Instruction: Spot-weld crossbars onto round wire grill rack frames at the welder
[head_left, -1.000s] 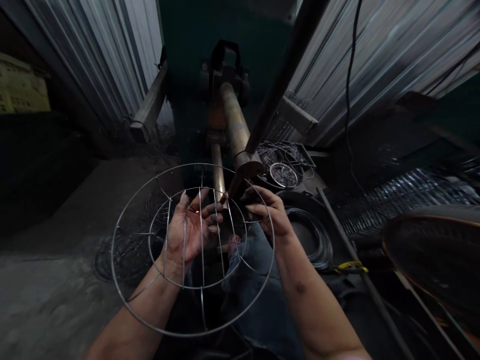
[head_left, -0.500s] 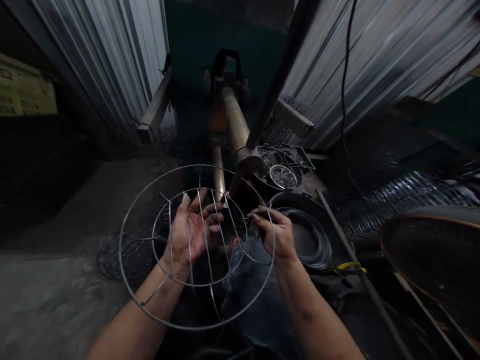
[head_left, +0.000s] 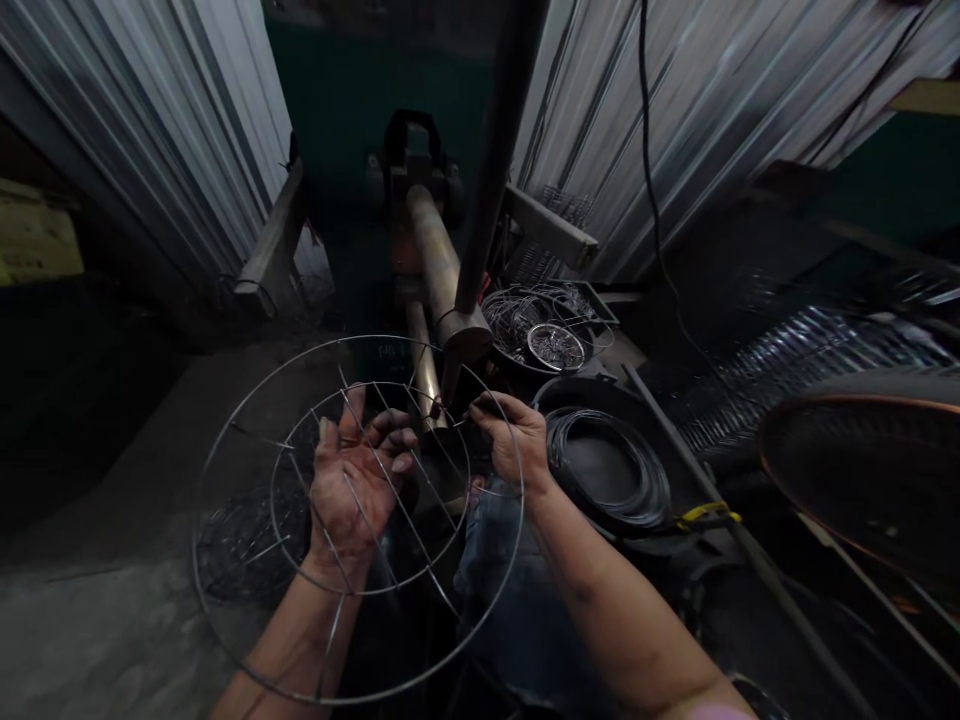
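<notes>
A round wire rack [head_left: 410, 517], two concentric rings joined by crossbars and short spokes, lies tilted in front of me. Beneath it is my left hand [head_left: 356, 480], palm up with fingers apart and slightly curled, fingertips close against the inner ring and bars. My right hand [head_left: 510, 435] pinches a short piece of wire [head_left: 460, 423] at the inner ring's right side. The wire's far end points at the gap between a lower brass rod [head_left: 425, 375] and the dark upper tip [head_left: 451, 378] of a machine. Whether the rack touches the rod is unclear.
A thick brass-coloured cylinder [head_left: 442, 255] and a dark slanting bar [head_left: 491, 160] rise ahead. Right of my hand sit a wire coil [head_left: 649, 480] in a black tub and a small bowl of metal pieces [head_left: 556, 347]. Stacked wire racks [head_left: 817, 360] lie farther right.
The rack has turned and shifted left and down in view, its bars now more diagonal. Both hands moved left with it; the right hand still pinches. The head view has shifted too.
</notes>
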